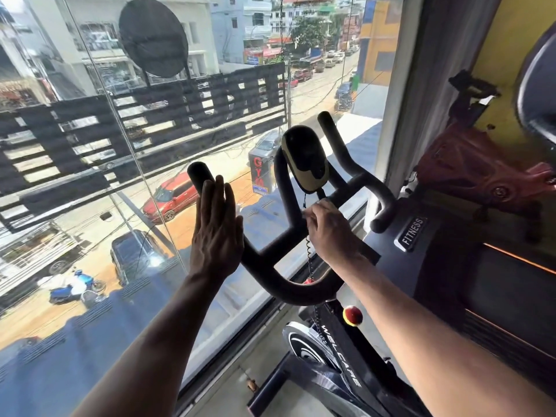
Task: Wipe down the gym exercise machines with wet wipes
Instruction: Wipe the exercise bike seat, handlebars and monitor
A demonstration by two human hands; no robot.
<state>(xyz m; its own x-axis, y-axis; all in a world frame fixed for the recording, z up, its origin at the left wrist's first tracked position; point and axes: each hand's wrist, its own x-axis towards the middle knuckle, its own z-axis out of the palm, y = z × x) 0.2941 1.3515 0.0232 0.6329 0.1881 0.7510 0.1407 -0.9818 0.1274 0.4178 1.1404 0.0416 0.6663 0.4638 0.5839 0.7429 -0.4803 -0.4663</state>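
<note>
A black spin bike's handlebar (288,288) fills the middle of the head view, with a small black-and-tan console (305,159) mounted above it. My left hand (216,230) is raised with straight fingers beside the left handlebar horn (200,176), flat toward the window. My right hand (329,230) curls its fingers over the bar just below the console; a small pale edge, perhaps a wipe, shows at its fingertips. A coiled cable (310,257) hangs under that hand.
A large glass window (120,206) stands right behind the handlebar, overlooking a street. A red knob (352,316) and the bike frame (340,374) are below. A treadmill (481,266) and a red bike (481,167) crowd the right side.
</note>
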